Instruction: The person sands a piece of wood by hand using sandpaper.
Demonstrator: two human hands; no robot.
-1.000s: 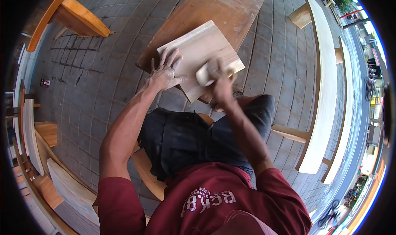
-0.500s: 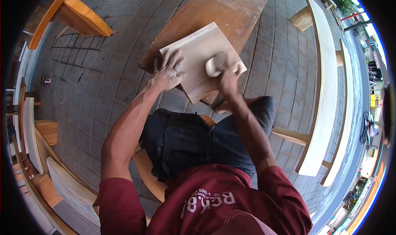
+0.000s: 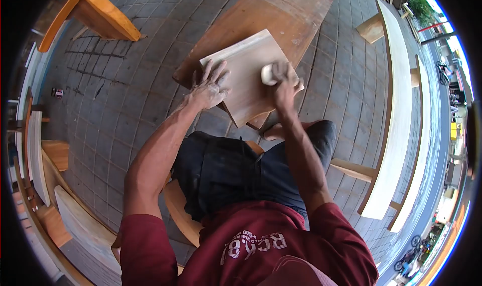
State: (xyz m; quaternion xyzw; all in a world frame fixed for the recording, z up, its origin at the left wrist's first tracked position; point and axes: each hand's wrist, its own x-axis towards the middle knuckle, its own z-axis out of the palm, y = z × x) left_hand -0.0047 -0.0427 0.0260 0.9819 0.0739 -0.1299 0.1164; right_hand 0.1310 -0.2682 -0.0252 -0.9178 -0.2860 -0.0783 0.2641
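A pale, nearly square wooden board (image 3: 246, 75) lies at an angle across the end of a long brown wooden bench (image 3: 281, 20). Dusty and with fingers spread, my left hand (image 3: 211, 86) rests flat on the board's left edge. Near the board's right corner, my right hand (image 3: 286, 79) is closed round a whitish pad (image 3: 268, 75) pressed to the surface. Motion blurs the right fingers, and they cover part of the pad, so its exact kind cannot be made out.
Long pale bench planks (image 3: 399, 110) stand on legs at the right. An orange-brown wooden piece (image 3: 108, 17) is at the upper left, with more wooden furniture (image 3: 55, 155) at the lower left. A small can (image 3: 57, 93) lies on the paved floor (image 3: 125, 100).
My right hand and the pad have shifted slightly right across the board. The left hand keeps its place on the board's edge. The whole view has turned a little.
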